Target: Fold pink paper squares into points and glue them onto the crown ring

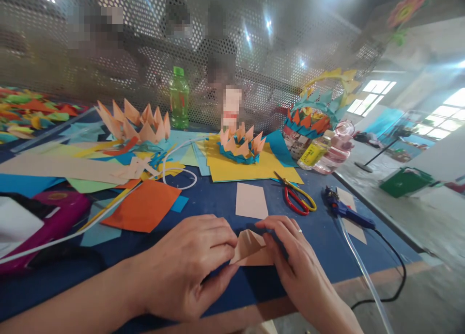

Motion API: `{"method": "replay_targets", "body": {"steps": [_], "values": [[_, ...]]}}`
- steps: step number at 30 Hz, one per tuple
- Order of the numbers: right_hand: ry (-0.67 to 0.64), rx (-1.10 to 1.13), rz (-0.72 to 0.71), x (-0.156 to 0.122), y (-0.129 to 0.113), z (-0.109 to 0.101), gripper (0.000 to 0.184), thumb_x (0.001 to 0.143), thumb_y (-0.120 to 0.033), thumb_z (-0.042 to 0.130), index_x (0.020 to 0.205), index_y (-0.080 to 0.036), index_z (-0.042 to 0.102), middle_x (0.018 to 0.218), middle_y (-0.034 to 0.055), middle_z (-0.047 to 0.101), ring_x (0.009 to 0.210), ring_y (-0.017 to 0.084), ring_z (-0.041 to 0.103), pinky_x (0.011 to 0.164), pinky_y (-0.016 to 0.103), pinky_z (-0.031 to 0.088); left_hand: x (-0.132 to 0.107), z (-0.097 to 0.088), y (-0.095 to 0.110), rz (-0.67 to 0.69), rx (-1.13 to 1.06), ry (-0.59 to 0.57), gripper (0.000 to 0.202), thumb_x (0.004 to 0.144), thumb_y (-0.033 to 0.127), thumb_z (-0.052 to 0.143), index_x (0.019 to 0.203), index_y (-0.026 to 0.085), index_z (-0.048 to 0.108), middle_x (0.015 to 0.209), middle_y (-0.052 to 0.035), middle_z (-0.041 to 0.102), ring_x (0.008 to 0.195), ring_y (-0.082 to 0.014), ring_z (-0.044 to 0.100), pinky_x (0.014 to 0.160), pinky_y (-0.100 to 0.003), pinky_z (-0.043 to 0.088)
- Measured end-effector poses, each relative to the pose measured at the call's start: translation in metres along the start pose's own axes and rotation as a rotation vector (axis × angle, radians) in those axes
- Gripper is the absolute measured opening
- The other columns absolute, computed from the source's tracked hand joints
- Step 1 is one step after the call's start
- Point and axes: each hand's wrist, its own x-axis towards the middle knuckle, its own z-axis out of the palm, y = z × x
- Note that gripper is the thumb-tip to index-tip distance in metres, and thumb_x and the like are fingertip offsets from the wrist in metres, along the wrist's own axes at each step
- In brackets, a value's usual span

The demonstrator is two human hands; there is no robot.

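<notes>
Between my two hands, near the front edge of the blue table [145,300], is a peach sheet of paper [250,249], partly folded with a raised crease. My left hand [196,263] pinches its left corner between thumb and fingers. On the other side, my right hand [290,251] has its bent fingers closed on the paper's right edge; a ring shows on one finger. A flat pale peach paper square [251,200] lies just beyond my hands. Scissors [296,193] with red and yellow handles rest to its right.
A blue glue gun [348,213] with its black cord lies at the right. Folded-paper crowns [241,147] stand on yellow paper [225,171] and at back left [134,123]. Bottles [179,99], orange paper [143,208] and a white cable [83,230] also occupy the table, before a perforated metal screen.
</notes>
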Motion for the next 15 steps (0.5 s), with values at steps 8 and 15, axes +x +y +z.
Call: {"method": "replay_targets", "body": {"steps": [8,15], "values": [[-0.004,-0.13,-0.088,0.004,-0.013,0.002,0.017,0.095,-0.022,0.047,0.11,-0.024,0.055,0.105,0.0064,0.059,0.094,0.021,0.056,0.083,0.039,0.047,-0.003,0.004,-0.009,-0.047,0.113,0.07,0.019,0.089,0.014,0.048,0.087,0.015,0.067,0.085,-0.0079,0.068,0.081,-0.0183,0.063,0.078,-0.031,0.052],[0.056,-0.227,-0.014,-0.01,-0.002,-0.002,0.017,0.093,-0.032,0.053,0.108,-0.023,0.054,0.102,0.0067,0.06,0.094,0.024,0.056,0.08,0.04,0.048,-0.005,0.01,-0.014,-0.075,0.155,-0.029,0.024,0.088,0.008,0.046,0.102,0.013,0.064,0.102,-0.0093,0.068,0.096,-0.0216,0.061,0.089,-0.037,0.051]]}}
